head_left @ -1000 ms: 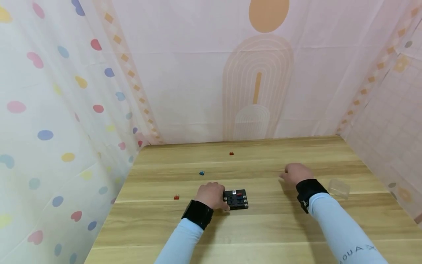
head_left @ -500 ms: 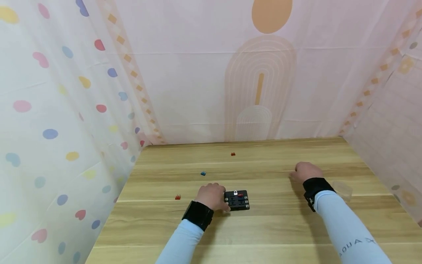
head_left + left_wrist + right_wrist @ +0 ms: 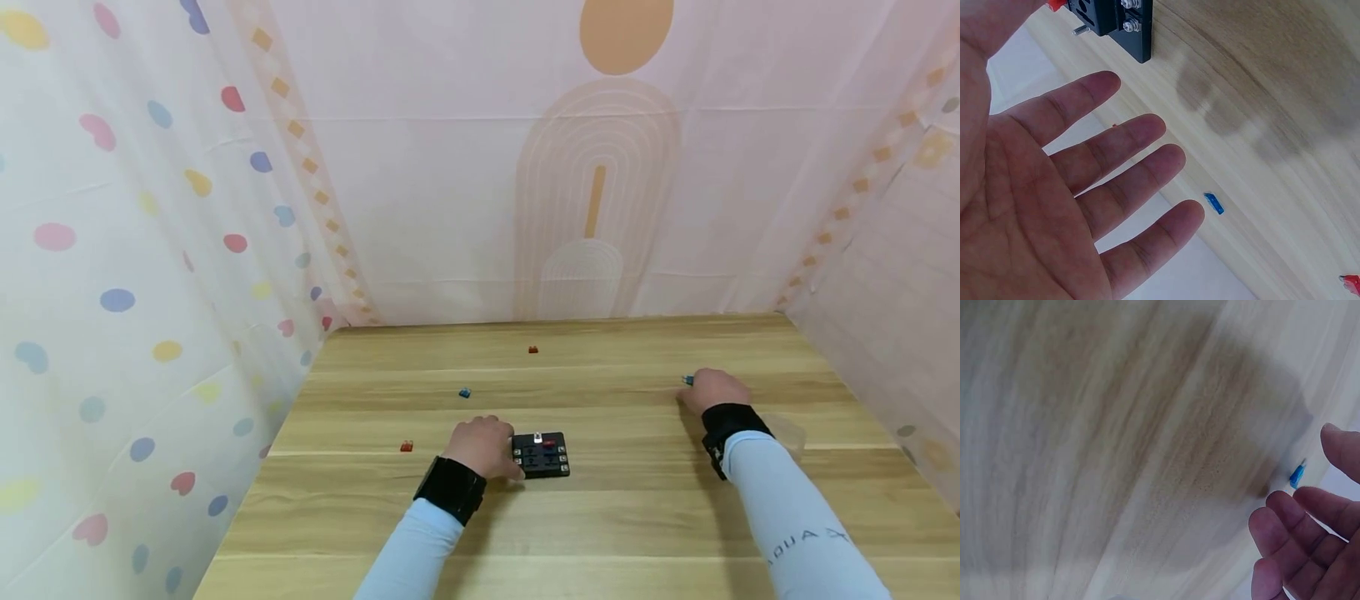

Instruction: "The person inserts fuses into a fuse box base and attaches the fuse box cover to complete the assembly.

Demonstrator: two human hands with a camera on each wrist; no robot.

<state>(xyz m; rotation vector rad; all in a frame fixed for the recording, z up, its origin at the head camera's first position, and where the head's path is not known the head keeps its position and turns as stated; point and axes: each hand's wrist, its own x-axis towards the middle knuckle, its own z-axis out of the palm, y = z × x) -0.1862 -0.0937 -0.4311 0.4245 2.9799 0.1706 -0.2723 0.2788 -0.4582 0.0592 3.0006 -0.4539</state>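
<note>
My left hand (image 3: 480, 446) is beside a black fuse block (image 3: 542, 468), its thumb at the block's near left corner. In the left wrist view the fingers (image 3: 1129, 140) of that hand are straight and spread, away from the block. A red blade fuse (image 3: 549, 444) sits in the block. Farther right, my right hand (image 3: 717, 390) is low over the table at a blue blade fuse (image 3: 1297, 475). Thumb and index finger are apart there, the index fingertip right at the fuse; the other fingers are bent slightly.
Another blue fuse (image 3: 465, 392) lies beyond my left hand. One red fuse (image 3: 407, 446) lies left of it and another red fuse (image 3: 533, 350) near the table's back edge. A clear plastic piece (image 3: 786, 435) is partly hidden by my right wrist. Curtains border the wooden table (image 3: 600, 533).
My right hand has moved to the right, and a blue fuse now shows at its fingertips. The left hand stays by the fuse block. The head view has shifted slightly.
</note>
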